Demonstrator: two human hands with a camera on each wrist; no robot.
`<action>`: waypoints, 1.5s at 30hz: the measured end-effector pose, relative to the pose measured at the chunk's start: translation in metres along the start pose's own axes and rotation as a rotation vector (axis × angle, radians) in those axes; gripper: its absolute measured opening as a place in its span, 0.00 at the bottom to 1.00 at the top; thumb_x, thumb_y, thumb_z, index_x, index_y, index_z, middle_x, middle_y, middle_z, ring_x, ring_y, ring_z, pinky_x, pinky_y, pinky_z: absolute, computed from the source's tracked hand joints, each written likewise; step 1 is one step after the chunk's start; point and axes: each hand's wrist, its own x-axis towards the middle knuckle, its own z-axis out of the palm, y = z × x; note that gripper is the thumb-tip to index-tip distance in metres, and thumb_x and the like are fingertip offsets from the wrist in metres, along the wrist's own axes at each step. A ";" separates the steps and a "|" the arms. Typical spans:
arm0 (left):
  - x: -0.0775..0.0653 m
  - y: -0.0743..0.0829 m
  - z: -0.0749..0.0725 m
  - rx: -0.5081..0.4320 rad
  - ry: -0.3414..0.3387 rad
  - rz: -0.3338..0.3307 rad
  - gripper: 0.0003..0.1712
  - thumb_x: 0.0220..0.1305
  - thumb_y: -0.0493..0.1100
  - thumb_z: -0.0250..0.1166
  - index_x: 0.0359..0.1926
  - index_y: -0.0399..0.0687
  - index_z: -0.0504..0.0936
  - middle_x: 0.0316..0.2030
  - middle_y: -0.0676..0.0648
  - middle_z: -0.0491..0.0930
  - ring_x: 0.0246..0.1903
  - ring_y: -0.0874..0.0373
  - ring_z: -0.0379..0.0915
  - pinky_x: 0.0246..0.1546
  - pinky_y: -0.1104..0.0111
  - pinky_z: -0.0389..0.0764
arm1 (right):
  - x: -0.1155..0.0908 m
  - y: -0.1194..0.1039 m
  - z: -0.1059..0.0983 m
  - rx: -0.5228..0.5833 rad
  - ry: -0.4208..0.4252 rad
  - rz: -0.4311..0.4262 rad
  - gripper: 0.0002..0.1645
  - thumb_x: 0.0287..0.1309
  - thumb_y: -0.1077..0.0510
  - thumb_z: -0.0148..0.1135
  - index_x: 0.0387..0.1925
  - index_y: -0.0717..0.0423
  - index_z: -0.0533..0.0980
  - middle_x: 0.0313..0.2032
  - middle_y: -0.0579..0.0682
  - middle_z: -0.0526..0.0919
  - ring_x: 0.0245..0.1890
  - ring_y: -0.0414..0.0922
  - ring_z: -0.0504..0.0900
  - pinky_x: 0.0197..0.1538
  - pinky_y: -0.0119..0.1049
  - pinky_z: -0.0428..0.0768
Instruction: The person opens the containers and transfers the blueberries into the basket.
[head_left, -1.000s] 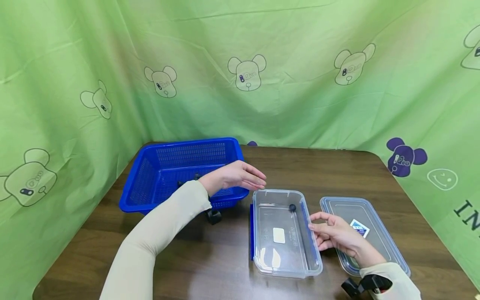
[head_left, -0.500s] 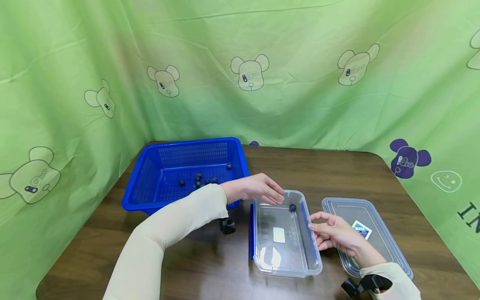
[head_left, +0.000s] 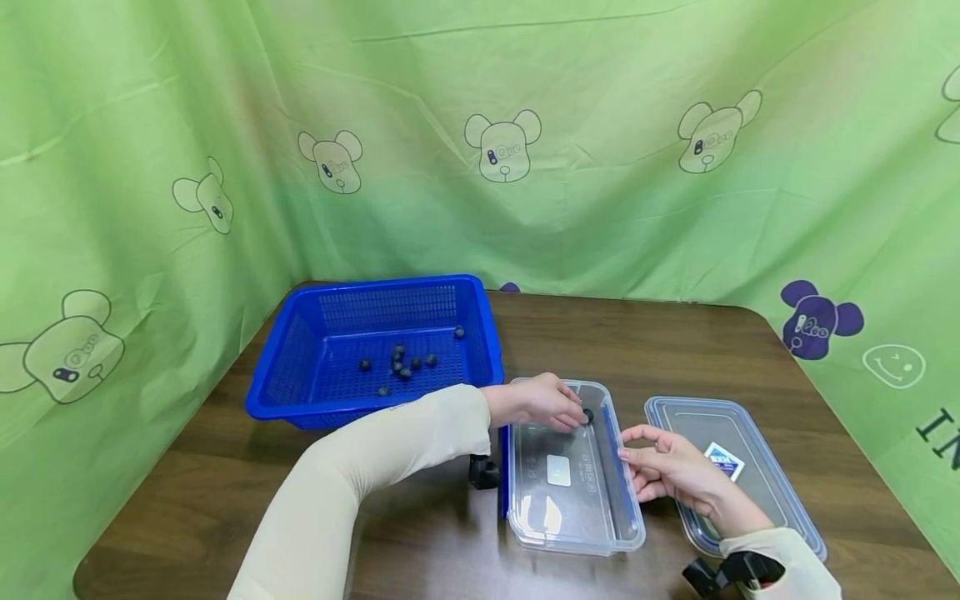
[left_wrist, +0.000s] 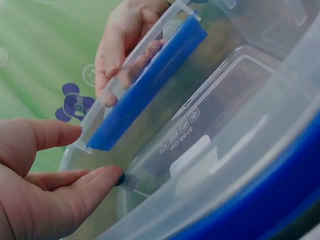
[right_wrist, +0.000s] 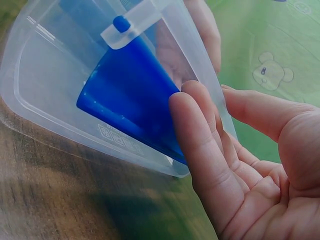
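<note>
A clear plastic food box (head_left: pixel 573 521) stands uncovered on the table. Inside, toward its far right corner, lies a small dark round ball (head_left: pixel 588 416) that looks like a blueberry. My left hand (head_left: pixel 543 402) reaches over the box's far left rim. In the left wrist view its fingertips (left_wrist: pixel 111 175) are right at the dark ball (left_wrist: pixel 120 178), with the thumb well apart from the fingers. At the box's right side, my right hand (head_left: pixel 671 468) pinches the wall and blue clip (right_wrist: pixel 125 95) between thumb and fingers.
A blue mesh basket (head_left: pixel 300 392) at the back left holds several similar dark balls (head_left: pixel 397 360). The box's clear lid (head_left: pixel 757 483), with a blue and white label, lies right of the box, partly under my right forearm. A green printed curtain (head_left: pixel 600 225) hangs behind the table.
My left hand has moved right and down from beside the basket into the box, to the dark ball. The right hand keeps its hold on the box wall.
</note>
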 end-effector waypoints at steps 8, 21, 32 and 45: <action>0.013 -0.010 0.004 -0.008 0.041 -0.065 0.14 0.65 0.26 0.61 0.50 0.22 0.74 0.47 0.29 0.81 0.52 0.40 0.79 0.50 0.58 0.84 | -0.001 0.000 0.001 -0.004 -0.005 -0.001 0.09 0.74 0.65 0.49 0.49 0.50 0.70 0.28 0.48 0.84 0.26 0.38 0.85 0.33 0.32 0.87; 0.024 -0.014 0.012 -0.087 -0.043 -0.160 0.09 0.71 0.29 0.56 0.46 0.24 0.77 0.31 0.37 0.81 0.50 0.40 0.80 0.54 0.54 0.81 | -0.001 0.000 -0.001 0.002 0.002 0.005 0.10 0.74 0.65 0.48 0.49 0.49 0.71 0.28 0.47 0.84 0.26 0.38 0.84 0.33 0.33 0.87; 0.024 -0.014 0.015 -0.018 -0.120 -0.163 0.08 0.74 0.31 0.55 0.40 0.28 0.79 0.25 0.42 0.77 0.30 0.52 0.79 0.54 0.55 0.81 | -0.002 0.001 -0.001 0.008 -0.010 -0.025 0.11 0.75 0.66 0.47 0.50 0.49 0.72 0.28 0.48 0.84 0.26 0.38 0.84 0.33 0.32 0.87; 0.024 -0.013 0.007 -0.029 -0.144 -0.044 0.10 0.70 0.28 0.58 0.49 0.22 0.77 0.51 0.24 0.78 0.56 0.36 0.75 0.52 0.57 0.83 | -0.001 0.001 -0.003 0.000 -0.009 -0.023 0.10 0.74 0.65 0.48 0.49 0.50 0.72 0.28 0.47 0.85 0.26 0.38 0.85 0.33 0.32 0.87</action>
